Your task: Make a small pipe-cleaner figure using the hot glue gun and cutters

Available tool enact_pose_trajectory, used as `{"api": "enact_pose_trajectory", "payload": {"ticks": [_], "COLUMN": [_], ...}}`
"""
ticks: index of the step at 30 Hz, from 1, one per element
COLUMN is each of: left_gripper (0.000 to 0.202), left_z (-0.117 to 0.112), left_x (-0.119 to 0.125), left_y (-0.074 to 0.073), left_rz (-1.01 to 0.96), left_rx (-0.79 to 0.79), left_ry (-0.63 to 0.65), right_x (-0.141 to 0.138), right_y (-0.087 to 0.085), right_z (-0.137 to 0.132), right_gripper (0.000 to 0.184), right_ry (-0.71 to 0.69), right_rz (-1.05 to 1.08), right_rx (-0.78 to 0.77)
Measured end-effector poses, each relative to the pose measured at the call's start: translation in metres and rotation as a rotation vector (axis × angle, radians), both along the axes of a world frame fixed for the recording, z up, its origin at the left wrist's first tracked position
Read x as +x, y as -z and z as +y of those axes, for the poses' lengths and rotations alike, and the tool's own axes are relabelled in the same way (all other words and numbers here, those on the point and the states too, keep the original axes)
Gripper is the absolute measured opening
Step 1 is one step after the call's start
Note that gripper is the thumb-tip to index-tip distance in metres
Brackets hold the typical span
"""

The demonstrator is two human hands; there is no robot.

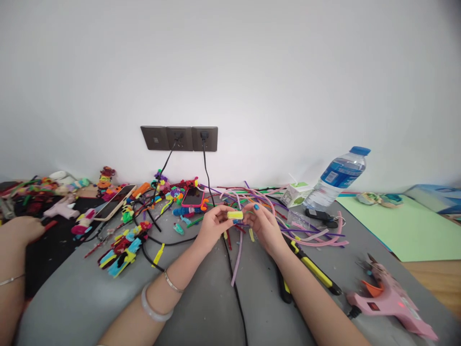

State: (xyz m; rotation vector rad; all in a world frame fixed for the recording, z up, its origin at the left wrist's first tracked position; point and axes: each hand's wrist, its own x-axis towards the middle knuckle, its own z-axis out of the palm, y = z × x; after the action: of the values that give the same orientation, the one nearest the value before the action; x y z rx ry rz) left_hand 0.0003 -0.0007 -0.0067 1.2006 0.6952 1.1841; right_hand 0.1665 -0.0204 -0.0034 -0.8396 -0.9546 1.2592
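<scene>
My left hand (215,227) is closed, its fingertips pinching a small yellow piece (235,215), short and block-like, perhaps fuzzy craft stem. Right beside it, my right hand (264,226) has its fingers curled together. A thin green strand shows near those fingertips, but what they grip is too small to make out. Below the hands a light purple pipe cleaner (236,264) lies on the grey table. Pink and purple pipe cleaners (313,236) spread behind and to the right of my right hand. Yellow-and-black pliers (317,271) lie partly under my right forearm.
A pink glue gun (392,300) rests at the right. Behind it stand a tilted water bottle (338,175) and a drink carton (296,194). Pipe-cleaner figures (124,250) and phones (117,202) cover the left. Black cables (239,307) cross the table. Another person's hand (21,235) is at far left.
</scene>
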Motion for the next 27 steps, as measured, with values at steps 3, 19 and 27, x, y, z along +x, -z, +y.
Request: {"api": "enact_pose_trajectory", "payload": {"ticks": [3, 19, 27], "left_gripper": [0.031, 0.019, 0.021], "left_z": [0.002, -0.001, -0.006], "left_x": [-0.001, 0.000, 0.003], "left_y": [0.001, -0.001, -0.003], "left_rz": [0.027, 0.211, 0.208], "left_rx": [0.023, 0.250, 0.268], "left_ry": [-0.008, -0.116, -0.079], "right_x": [0.004, 0.105, 0.143], "right_y": [-0.003, -0.035, 0.015], "right_z": [0.004, -0.136, -0.184], "right_gripper": [0.038, 0.041, 0.045], "right_ry": [0.086, 0.686, 0.485], "right_rz": [0.049, -0.810, -0.960], "right_rx": [-0.024, -0.132, -0.586]}}
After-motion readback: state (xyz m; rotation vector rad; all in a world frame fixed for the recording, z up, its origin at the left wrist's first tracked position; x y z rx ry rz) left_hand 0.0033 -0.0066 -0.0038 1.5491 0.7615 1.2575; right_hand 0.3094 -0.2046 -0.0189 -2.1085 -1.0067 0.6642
